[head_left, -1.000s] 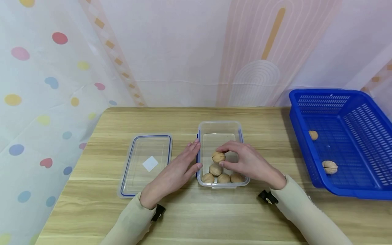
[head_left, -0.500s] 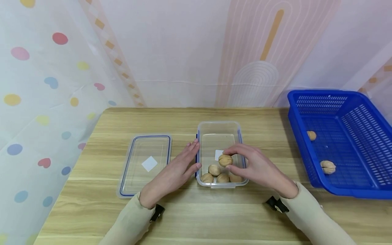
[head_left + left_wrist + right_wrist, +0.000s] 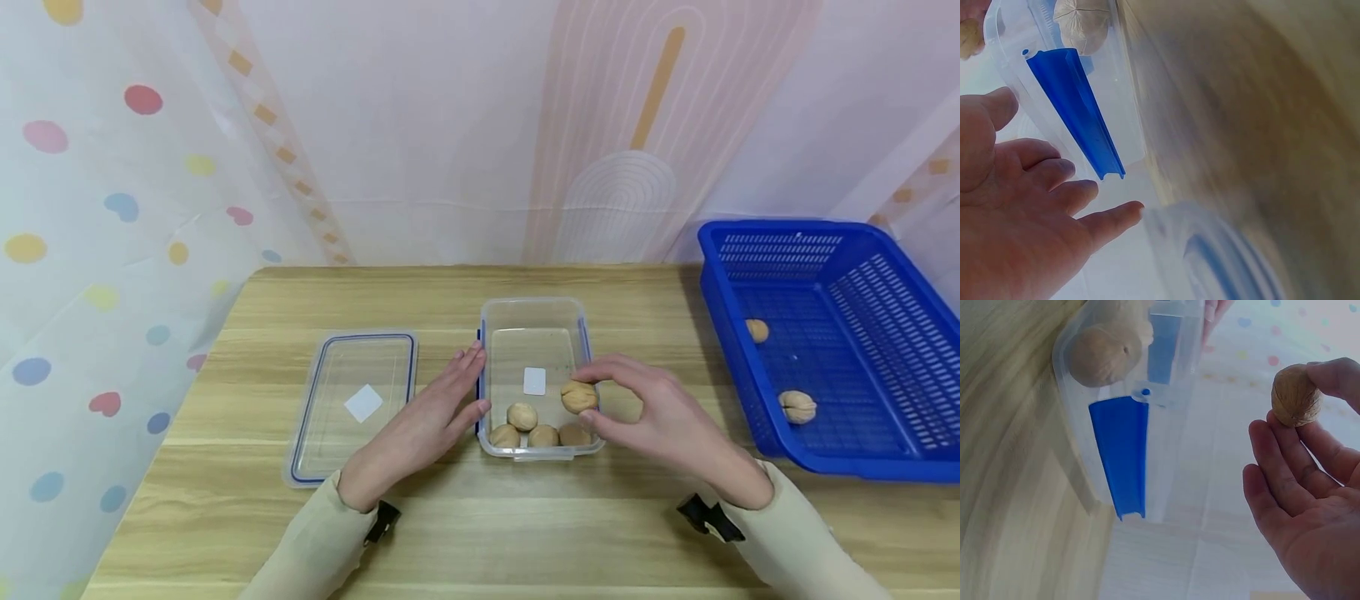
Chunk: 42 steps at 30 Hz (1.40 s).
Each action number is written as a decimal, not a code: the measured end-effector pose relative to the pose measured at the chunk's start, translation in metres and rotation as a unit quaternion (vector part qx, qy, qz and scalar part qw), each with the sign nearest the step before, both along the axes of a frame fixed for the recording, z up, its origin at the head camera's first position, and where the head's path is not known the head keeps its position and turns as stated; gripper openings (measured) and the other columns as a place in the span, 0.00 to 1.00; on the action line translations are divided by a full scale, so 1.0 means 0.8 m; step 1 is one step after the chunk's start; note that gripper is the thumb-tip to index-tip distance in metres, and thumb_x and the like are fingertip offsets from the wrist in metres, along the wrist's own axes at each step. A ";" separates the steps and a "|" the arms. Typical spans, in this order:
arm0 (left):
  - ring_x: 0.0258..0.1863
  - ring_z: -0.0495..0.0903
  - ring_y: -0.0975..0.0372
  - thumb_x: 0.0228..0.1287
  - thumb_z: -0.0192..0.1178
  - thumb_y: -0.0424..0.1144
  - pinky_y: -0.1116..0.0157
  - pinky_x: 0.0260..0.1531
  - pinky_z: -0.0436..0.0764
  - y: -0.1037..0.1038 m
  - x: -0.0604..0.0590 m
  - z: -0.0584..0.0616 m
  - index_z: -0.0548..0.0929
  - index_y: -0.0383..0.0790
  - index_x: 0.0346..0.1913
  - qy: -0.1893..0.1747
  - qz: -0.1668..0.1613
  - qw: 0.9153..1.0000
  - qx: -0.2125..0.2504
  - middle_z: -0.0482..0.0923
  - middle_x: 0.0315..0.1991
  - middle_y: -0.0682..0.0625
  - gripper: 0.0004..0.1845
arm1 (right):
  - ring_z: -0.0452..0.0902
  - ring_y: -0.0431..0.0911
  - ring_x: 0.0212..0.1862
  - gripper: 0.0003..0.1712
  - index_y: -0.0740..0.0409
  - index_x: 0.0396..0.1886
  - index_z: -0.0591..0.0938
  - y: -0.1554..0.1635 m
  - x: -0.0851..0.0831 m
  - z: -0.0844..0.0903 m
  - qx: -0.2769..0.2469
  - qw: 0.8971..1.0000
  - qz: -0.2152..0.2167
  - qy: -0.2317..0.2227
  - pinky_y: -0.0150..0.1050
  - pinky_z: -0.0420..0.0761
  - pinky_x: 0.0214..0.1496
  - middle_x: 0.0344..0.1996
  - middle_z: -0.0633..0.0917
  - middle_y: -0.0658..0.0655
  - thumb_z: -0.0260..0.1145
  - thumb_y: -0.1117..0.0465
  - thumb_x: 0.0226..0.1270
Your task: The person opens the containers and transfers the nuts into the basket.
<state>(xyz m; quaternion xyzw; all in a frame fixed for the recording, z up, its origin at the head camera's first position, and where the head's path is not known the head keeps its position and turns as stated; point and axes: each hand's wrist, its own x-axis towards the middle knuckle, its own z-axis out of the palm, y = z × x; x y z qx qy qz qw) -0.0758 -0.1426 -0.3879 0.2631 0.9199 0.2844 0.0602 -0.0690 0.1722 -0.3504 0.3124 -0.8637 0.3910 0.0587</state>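
Note:
A clear plastic box [image 3: 534,312] with blue side clips stands in the middle of the wooden table. Several walnuts [image 3: 522,415] lie in its near end. My right hand [image 3: 660,412] pinches one walnut [image 3: 579,397] [image 3: 1295,395] between thumb and fingertips, just above the box's right rim. My left hand [image 3: 438,412] rests with straight fingers against the box's left wall, beside the blue clip [image 3: 1075,109]. The right clip [image 3: 1119,453] shows in the right wrist view.
The box's clear lid [image 3: 356,400], blue-rimmed with a white label, lies flat to the left. A blue plastic basket [image 3: 862,250] holding two walnuts [image 3: 797,406] stands at the table's right. Patterned curtains hang behind the table.
My right hand has carried its walnut to the right, from over the box's middle to its right rim. The left hand has stayed against the box.

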 end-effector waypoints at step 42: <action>0.80 0.52 0.45 0.83 0.50 0.46 0.42 0.74 0.61 -0.001 0.000 0.000 0.57 0.33 0.81 0.035 -0.008 0.998 -0.046 0.48 0.82 0.41 0.33 | 0.70 0.21 0.54 0.22 0.60 0.57 0.84 0.166 0.041 0.086 0.031 0.976 -0.216 0.021 0.10 0.63 0.56 0.49 0.79 0.28 0.76 0.71 0.62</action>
